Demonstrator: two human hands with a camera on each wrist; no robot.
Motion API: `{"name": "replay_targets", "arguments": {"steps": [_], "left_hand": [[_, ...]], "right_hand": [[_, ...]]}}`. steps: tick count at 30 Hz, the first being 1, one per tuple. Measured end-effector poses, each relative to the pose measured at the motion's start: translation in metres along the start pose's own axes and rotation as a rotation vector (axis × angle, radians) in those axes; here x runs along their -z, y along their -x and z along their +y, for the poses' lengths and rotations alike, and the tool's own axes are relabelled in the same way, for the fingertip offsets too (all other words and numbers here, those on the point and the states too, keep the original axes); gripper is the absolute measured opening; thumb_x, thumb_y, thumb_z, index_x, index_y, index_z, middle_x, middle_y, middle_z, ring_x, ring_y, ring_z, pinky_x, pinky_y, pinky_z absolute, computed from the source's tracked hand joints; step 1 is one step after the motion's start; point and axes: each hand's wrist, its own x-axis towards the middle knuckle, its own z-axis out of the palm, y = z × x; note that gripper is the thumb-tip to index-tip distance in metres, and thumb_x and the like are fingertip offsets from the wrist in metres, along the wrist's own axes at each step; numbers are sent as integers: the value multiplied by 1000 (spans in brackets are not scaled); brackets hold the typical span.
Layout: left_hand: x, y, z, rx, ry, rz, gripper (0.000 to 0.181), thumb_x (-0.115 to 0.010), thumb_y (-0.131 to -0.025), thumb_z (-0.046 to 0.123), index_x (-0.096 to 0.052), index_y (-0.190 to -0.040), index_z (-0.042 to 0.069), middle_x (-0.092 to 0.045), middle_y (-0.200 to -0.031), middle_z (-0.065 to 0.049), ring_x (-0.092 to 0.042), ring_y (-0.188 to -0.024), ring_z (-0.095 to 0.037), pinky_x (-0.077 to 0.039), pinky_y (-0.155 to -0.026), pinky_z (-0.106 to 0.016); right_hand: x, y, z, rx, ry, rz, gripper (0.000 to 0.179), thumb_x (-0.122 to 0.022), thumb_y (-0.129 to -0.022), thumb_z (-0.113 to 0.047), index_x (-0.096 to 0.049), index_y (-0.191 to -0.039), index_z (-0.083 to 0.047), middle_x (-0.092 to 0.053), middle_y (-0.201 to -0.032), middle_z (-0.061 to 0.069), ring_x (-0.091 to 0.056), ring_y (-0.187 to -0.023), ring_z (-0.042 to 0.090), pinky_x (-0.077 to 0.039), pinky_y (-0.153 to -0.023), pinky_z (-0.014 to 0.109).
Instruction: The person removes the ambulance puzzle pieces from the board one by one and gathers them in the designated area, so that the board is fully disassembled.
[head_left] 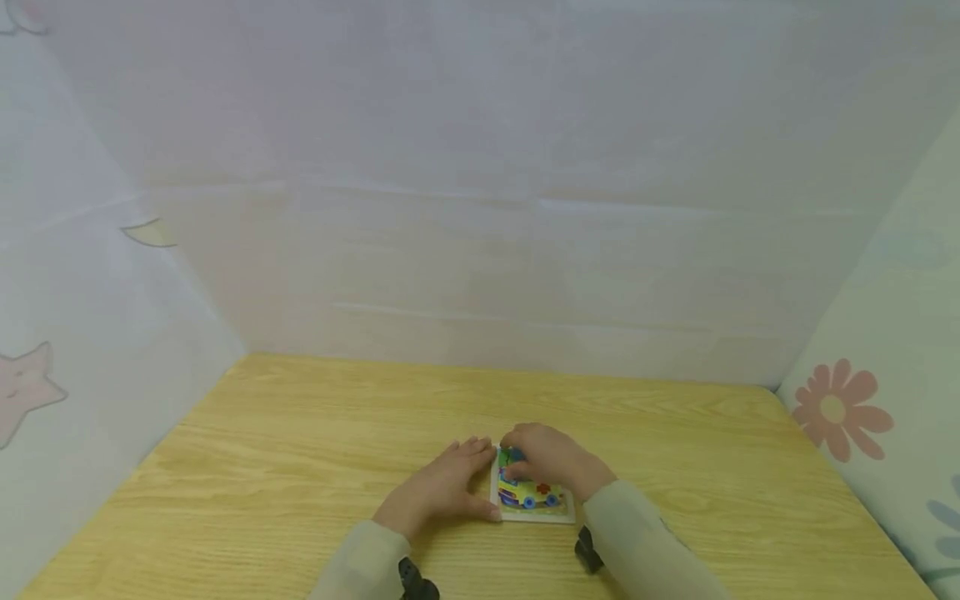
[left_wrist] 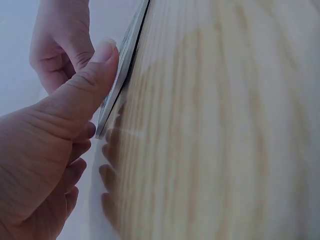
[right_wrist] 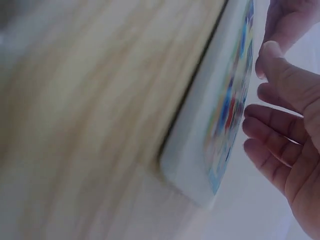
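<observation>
On the counter (head_left: 300,467), a small puzzle board (head_left: 540,517) lies flat, its pale rim framing a picture of a yellow vehicle (head_left: 528,496) with a red cross and blue wheels. At the board's left side rests the left hand (head_left: 450,487), its fingers extended and its thumb set against the edge by the near left corner; it braces the board without closing round it. Over the board's far part hangs the right hand (head_left: 551,454), thumb and fingers gently bent above the picture, and whether it pinches a loose piece or merely touches the surface cannot be told, since its own fingers cover the spot. The step in hand appears to be fine work on the picture near the board's far left corner, one hand steadying while the other handles or presses. The next move would seem to call for light, exact fingertip work inside the rim, with the left thumb firm enough to stop the board from sliding; too hard a push could shift it.
</observation>
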Motion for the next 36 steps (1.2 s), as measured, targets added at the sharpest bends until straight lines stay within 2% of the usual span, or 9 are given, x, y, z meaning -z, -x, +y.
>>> {"name": "replay_targets", "arguments": {"steps": [5,15,22,30,36], "left_hand": [[-1,-1,0,21,-17,-15,94,-70,-70,57,-37,-141,5,-30,-150,-10,-25,-139,-30,-20,-113,-49],[-1,-2,2,49,6,-27,91,-71,-71,54,-39,-141,5,-32,-149,-12,-28,-136,-37,-27,-110,-50],[-4,-2,4,62,16,-39,93,-73,-70,51,-37,-141,3,-30,-149,-13,-26,-138,-33,-28,-111,-47],[-4,-3,8,62,-9,-47,93,-74,-69,48,-37,-140,0,-32,-148,-15,-26,-137,-33,-29,-111,-45],[-3,-3,9,71,7,-41,93,-75,-69,46,-37,-140,-1,-31,-148,-15,-26,-138,-33,-28,-111,-46]], "right_hand": [[0,-4,-2,-6,10,-7,42,-67,-83,-37,-64,-113,-9,-59,-95,-3,-53,-78,6,-51,-77,26],[1,-6,-6,-42,11,-23,34,-70,-81,-32,-66,-107,-11,-56,-92,-2,-54,-79,9,-51,-78,28],[-3,-9,-7,-54,-17,-2,28,-73,-79,-28,-69,-100,-10,-57,-91,-3,-56,-82,12,-51,-81,29],[-5,-9,-5,-73,-66,11,27,-75,-78,-27,-71,-98,-10,-58,-89,-4,-56,-81,11,-51,-80,29],[-3,-11,-7,-147,-193,27,26,-77,-75,-21,-71,-97,-7,-62,-93,-1,-58,-86,16,-52,-82,34]]}}
